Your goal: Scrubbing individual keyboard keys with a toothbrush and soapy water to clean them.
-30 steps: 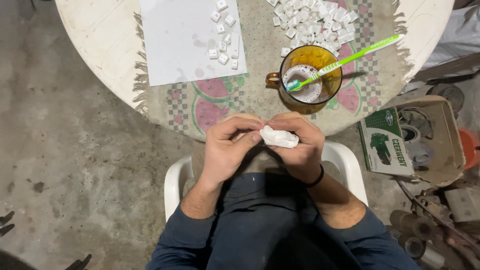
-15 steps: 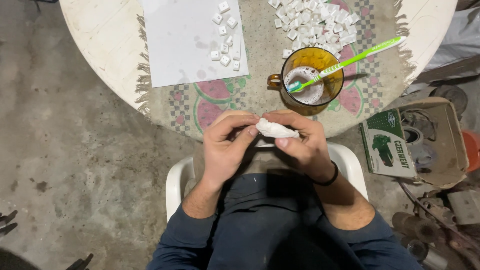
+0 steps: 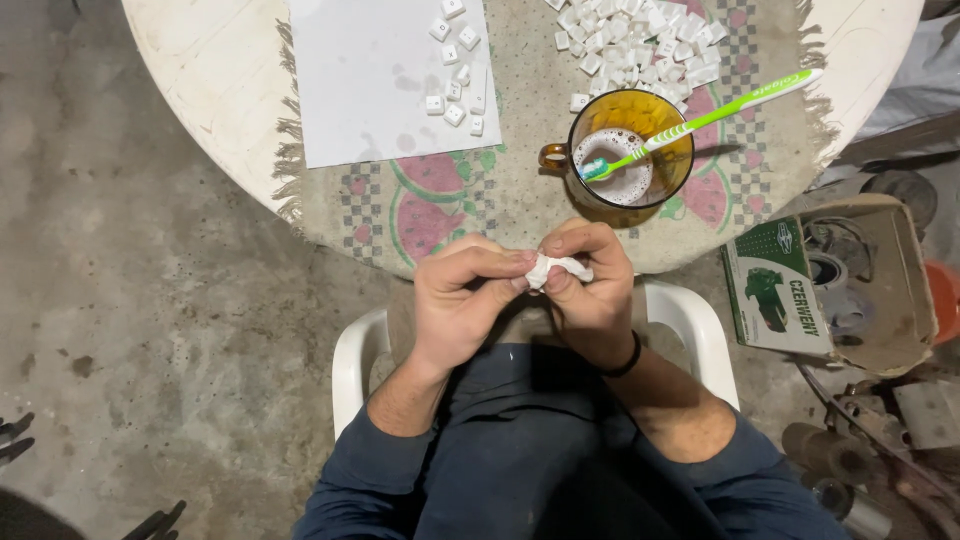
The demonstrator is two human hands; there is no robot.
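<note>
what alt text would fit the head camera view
A seated person's left hand and right hand pinch a small crumpled white cloth above their lap. Ahead, a round table holds an amber mug with a green toothbrush, white keycaps and paper.

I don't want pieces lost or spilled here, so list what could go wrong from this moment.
1. The left hand and right hand pinch a white cloth wad over the lap, off the table; anything small inside it could drop to the floor.
2. The green toothbrush leans far out of the amber mug of foamy liquid; a knock could tip it onto the white keycaps.
</note>
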